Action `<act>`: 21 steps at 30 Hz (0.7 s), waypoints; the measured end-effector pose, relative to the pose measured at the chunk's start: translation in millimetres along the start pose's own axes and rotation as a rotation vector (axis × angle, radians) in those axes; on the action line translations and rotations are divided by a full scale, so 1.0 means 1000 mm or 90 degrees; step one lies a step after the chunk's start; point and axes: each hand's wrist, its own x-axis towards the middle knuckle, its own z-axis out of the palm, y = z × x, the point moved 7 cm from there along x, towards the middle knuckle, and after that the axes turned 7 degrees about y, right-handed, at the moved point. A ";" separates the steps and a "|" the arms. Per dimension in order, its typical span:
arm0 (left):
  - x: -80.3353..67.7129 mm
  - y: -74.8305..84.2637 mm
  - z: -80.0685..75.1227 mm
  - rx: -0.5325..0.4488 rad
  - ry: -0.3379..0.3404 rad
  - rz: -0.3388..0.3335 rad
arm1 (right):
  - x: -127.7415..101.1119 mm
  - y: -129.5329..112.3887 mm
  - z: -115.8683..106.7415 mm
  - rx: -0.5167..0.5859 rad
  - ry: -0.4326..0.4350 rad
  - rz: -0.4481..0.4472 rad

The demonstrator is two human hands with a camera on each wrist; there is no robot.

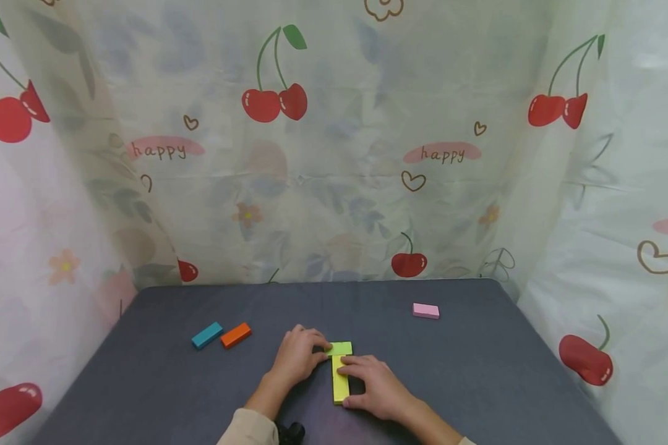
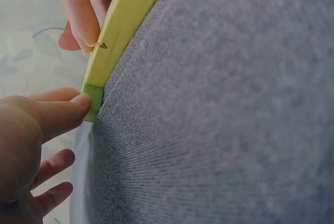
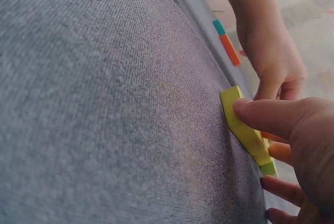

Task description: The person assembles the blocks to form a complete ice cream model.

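A yellow wooden block (image 1: 340, 388) lies lengthwise on the dark cloth, pointing away from me. Across its far end sits a light green block (image 1: 342, 348), the two forming a T shape. My left hand (image 1: 296, 357) pinches the left end of the green block between thumb and index finger. With the thumb at the near end and fingertips toward the far end, my right hand (image 1: 383, 389) grips the yellow block from the right. In the left wrist view, a small dark mark shows on the side of the yellow block (image 2: 122, 25).
Off to the left lie a blue block (image 1: 207, 335) and an orange block (image 1: 236, 335), side by side at a slant. A pink block (image 1: 425, 311) is at the back right. Printed curtains (image 1: 334, 204) hang behind and beside the table. A black object (image 1: 292, 432) shows by the left sleeve.
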 end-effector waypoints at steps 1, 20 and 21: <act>0.000 0.000 0.000 0.000 0.001 -0.002 | 0.000 0.000 0.000 0.000 -0.001 0.000; -0.001 0.008 -0.005 0.011 -0.024 0.002 | -0.004 0.002 -0.002 0.040 0.018 -0.013; -0.002 0.010 -0.005 0.006 -0.028 0.004 | -0.005 0.003 -0.003 0.051 0.027 -0.017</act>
